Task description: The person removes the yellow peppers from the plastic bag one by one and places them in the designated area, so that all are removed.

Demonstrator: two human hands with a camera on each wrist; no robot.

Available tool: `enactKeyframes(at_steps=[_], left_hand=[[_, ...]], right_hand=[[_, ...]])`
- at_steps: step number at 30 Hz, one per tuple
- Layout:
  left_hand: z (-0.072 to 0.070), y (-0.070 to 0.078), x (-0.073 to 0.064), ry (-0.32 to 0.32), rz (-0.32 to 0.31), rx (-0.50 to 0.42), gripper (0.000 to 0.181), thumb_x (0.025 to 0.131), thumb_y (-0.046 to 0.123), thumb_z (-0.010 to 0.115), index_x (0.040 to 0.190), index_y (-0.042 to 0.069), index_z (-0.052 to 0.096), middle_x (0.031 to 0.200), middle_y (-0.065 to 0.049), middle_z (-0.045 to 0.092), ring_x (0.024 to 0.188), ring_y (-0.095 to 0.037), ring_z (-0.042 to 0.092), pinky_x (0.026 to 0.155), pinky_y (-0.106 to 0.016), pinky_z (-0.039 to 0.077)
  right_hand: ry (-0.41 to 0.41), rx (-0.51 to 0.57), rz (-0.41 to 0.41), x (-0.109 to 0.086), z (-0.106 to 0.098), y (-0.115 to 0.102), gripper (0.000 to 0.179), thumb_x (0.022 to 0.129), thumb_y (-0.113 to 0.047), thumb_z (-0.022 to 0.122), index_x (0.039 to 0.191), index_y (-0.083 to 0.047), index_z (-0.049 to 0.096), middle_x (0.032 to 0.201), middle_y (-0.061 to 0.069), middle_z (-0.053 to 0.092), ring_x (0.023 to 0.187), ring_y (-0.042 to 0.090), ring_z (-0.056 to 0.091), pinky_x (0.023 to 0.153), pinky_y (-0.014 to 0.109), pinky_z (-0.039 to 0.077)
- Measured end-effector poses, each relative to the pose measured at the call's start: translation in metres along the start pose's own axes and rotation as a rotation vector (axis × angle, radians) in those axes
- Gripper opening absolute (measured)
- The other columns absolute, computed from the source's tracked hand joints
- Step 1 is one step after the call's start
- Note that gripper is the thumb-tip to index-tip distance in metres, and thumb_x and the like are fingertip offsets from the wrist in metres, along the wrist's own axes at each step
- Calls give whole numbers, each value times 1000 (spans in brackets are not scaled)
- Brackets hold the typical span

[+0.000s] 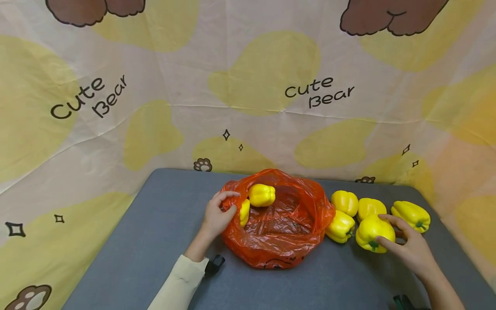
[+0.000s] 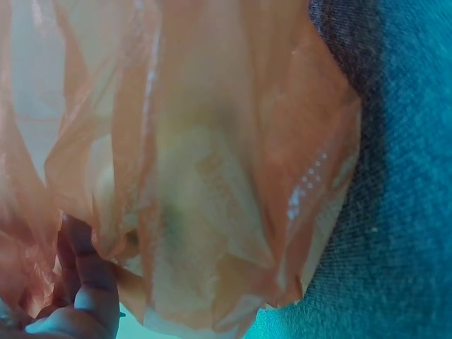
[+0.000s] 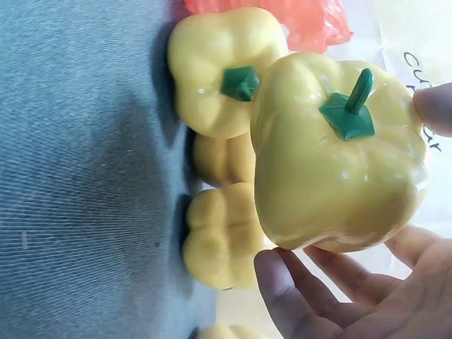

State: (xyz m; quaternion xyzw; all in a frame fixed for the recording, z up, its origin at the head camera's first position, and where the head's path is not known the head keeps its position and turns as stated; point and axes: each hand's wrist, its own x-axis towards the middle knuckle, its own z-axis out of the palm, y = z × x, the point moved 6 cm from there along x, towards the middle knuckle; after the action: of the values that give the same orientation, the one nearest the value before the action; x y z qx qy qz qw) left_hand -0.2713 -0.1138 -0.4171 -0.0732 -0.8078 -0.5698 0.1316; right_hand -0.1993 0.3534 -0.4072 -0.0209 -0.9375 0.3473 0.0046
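Head view first: a thin, crinkled red plastic bag (image 1: pixel 271 252) gapes in a rough ring on the smooth grey table (image 1: pixel 128 258), two plump yellow peppers (image 1: pixel 262 195) inside at its left. Four loose peppers (image 1: pixel 342 226), glossy and lobed, sit right of the bag. The left hand (image 1: pixel 217 215) is at the bag's left rim, fingers bent over the film and thumb opposite, a narrow pinch on plastic. The right hand (image 1: pixel 414 247) comes in from the right, spread around a held pepper (image 1: pixel 373 232) just in front of the loose ones.

Left wrist: translucent, pleated film fills the picture, a blurred yellowish shape behind it, bent fingers against a fold.

Right wrist: shiny, squarish pepper, green angular cap, stubby stem; thumb on one side, fingertips opposite, the grip as wide as the fruit.
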Motion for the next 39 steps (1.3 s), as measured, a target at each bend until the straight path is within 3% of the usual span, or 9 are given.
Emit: enactKeyframes(at_steps=[3,7,10,17,39], left_hand=[[0,1,0,-1,3,5,28,82,1,66,105,15,71,114,-11,62,99,-25,60,83,-37,55],[1,2,0,3,-13,20,28,82,0,66,106,13,71,115,-12,62,101,-26,60,86,-40,53],[1,9,-1,8,-7,25,28,82,-4,65,107,7,70,114,-17,62,100,-29,60,85,-37,53],[-5,44,-10,-6,21,27,26,81,-8,63,106,-3,68,111,-22,62,98,-32,60,80,-23,50],[-7,44,-11,-4,-2,36,25,83,-6,62,107,-1,69,113,-21,62,101,-32,59,82,-28,51]], right_hand=[[-28,0,30,0,3,4,69,90,-39,63,142,-1,39,136,31,43,100,39,55,64,32,46],[-68,-2,64,1,6,10,72,91,-42,61,144,-1,36,138,33,39,105,46,53,67,36,48],[-97,-8,91,1,8,15,74,91,-45,60,145,-1,34,140,34,37,108,48,52,69,40,49],[-144,-27,136,2,14,26,76,90,-49,60,145,-2,33,141,34,35,108,49,52,71,46,50],[-130,-61,120,5,26,29,82,87,-52,63,144,-1,33,141,34,34,112,52,48,76,51,50]])
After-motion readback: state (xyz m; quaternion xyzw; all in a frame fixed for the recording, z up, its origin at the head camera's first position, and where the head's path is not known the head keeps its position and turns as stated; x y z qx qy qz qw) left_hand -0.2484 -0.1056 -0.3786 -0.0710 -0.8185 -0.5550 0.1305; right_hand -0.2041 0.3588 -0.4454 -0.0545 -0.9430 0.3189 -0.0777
